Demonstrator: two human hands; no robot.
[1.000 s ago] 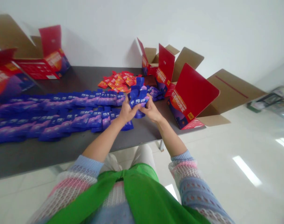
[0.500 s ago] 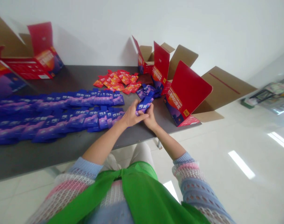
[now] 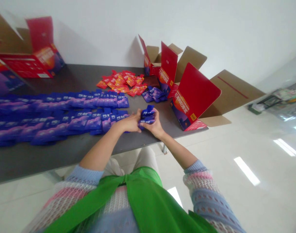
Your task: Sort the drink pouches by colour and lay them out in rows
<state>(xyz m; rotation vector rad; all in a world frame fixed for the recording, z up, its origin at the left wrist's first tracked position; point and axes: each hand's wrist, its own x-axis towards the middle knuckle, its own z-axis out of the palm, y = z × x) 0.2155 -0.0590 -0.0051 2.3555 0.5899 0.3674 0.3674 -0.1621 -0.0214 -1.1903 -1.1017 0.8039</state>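
My right hand (image 3: 154,126) is closed around a small stack of blue sachets (image 3: 147,116), held just above the dark table (image 3: 65,155) near its front edge. My left hand (image 3: 130,123) pinches the left side of the same stack. Right beside my left hand ends the nearer of two long rows of blue sachets (image 3: 65,121) that run leftwards across the table.
A heap of red sachets (image 3: 123,83) and a small pile of blue sachets (image 3: 154,94) lie behind my hands. Open red cartons (image 3: 194,97) stand at the table's right end, more cartons (image 3: 28,55) at the far left. White floor lies to the right.
My hands have come down and towards me with the blue sachets, from a loose fan held higher to a tight stack low over the table's front edge.
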